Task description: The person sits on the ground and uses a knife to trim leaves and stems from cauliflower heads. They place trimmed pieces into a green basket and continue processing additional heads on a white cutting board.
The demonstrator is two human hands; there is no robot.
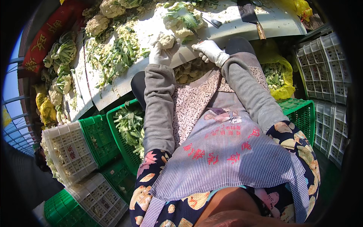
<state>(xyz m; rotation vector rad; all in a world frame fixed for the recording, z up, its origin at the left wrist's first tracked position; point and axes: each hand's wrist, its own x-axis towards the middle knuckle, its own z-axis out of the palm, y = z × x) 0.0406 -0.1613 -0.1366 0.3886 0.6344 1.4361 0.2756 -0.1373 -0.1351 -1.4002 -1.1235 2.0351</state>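
My gloved left hand point(161, 54) grips a pale cauliflower floret point(166, 41) above the front edge of the white table point(158, 24). Just to the right, my gloved right hand point(210, 52) is closed around the handle of a small knife point(195, 34). Its blade points away from me, towards a leafy cauliflower head point(184, 21) lying on the table; whether it touches the head I cannot tell. Cut florets point(188, 72) lie below the table edge, between my knees, partly hidden by my apron point(224, 147).
Leaf and stem trimmings point(116, 54) cover the table's left part, with more cauliflower heads point(97, 25) behind. A wooden-handled cleaver point(251, 14) lies at right. Green crates point(124, 147) and white crates point(72, 153) stand left; a yellow mesh bag point(283, 85) and stacked white crates point(323, 68) stand right.
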